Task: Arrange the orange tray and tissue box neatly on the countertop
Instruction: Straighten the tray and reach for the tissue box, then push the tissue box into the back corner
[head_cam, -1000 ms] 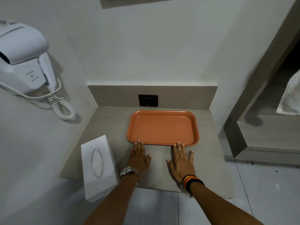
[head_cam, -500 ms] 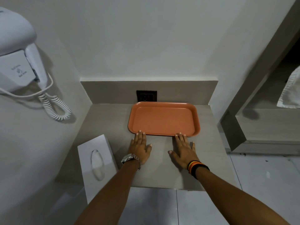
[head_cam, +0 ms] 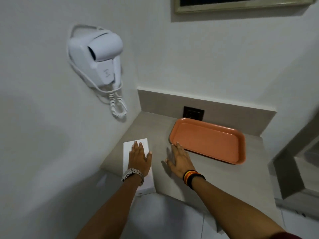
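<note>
Tissue box [head_cam: 136, 149] lengthwise front-to-back under flat open left hand [head_cam: 139, 156]; right hand [head_cam: 179, 159] open, empty, beside tray [head_cam: 207, 140].

White walls, a wall-mounted hair dryer [head_cam: 96, 57], pale tiled floor [head_cam: 172, 219].

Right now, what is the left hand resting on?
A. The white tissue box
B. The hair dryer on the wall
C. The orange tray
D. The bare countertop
A. The left hand lies flat, palm down, on top of the white tissue box at the counter's front corner, while the right hand is spread beside the near corner of the orange tray.
</note>
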The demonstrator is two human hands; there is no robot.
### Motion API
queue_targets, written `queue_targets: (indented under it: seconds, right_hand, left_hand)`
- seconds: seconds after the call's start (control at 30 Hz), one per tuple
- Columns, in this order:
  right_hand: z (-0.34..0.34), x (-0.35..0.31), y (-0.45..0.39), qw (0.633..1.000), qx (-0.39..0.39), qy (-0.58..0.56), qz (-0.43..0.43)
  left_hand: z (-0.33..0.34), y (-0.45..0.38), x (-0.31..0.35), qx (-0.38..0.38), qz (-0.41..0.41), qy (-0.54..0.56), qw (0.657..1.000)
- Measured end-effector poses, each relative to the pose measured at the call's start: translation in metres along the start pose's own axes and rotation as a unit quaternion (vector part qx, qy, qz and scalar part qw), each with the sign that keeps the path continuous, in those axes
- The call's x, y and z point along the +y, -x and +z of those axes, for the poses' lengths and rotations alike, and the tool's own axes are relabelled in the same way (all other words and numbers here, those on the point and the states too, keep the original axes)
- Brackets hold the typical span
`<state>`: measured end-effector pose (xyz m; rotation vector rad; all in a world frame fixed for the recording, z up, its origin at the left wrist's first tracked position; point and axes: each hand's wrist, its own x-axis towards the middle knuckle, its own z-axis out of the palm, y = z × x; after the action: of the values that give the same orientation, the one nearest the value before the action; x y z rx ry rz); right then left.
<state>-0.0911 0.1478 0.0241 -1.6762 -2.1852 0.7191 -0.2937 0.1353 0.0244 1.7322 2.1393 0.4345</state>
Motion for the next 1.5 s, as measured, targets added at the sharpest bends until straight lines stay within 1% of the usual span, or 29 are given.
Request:
queue_targets:
  seconds: [0.1,0.2,0.27,0.37,0.43,0.53,0.63,0.73,0.9,1.03,1.2,1.33,1.5]
  right_hand:
    - [0.026,-0.029,-0.007,0.998,-0.047,-0.032,-0.019]
    - [0.051,-0.050,-0.005,0.988,-0.094,-0.120,0.015]
    - [0.066,-0.058,0.001,0.976,-0.108,-0.186,0.032]
    - [0.078,-0.067,0.008,0.960,-0.096,-0.258,0.040]
    - [0.083,-0.074,0.009,0.951,-0.084,-0.292,0.049]
    - [0.087,-0.082,0.006,0.939,-0.066,-0.330,0.069]
    - [0.085,-0.087,-0.005,0.931,-0.058,-0.351,0.077]
    - [0.076,-0.093,-0.029,0.923,-0.034,-0.373,0.086]
    - [0.061,-0.101,-0.088,0.910,-0.001,-0.404,0.094]
    - [0.062,-0.103,-0.137,0.906,0.006,-0.404,0.123]
    - [0.068,-0.102,-0.186,0.904,0.015,-0.402,0.144]
    - [0.075,-0.101,-0.210,0.903,0.018,-0.399,0.157]
    - [0.078,-0.097,-0.218,0.908,0.013,-0.393,0.143]
  left_hand:
    - [-0.005,0.019,-0.031,0.007,-0.058,0.014,0.998]
    - [-0.001,0.036,-0.052,0.002,-0.125,0.070,0.990]
    - [0.001,0.041,-0.059,-0.008,-0.173,0.130,0.976]
    - [0.003,0.042,-0.058,0.015,-0.233,0.247,0.940]
    - [0.002,0.036,-0.053,0.028,-0.277,0.299,0.913]
    - [-0.002,0.021,-0.050,0.046,-0.333,0.337,0.879]
    - [-0.011,0.000,-0.048,0.053,-0.349,0.356,0.865]
    - [-0.023,-0.033,-0.043,0.033,-0.336,0.345,0.875]
    - [-0.042,-0.105,-0.034,-0.007,-0.288,0.329,0.899]
    - [-0.048,-0.159,-0.033,-0.030,-0.255,0.287,0.923]
    - [-0.046,-0.210,-0.039,-0.046,-0.236,0.262,0.935]
    - [-0.037,-0.231,-0.046,-0.042,-0.217,0.249,0.943]
    - [-0.033,-0.234,-0.050,-0.009,-0.199,0.213,0.956]
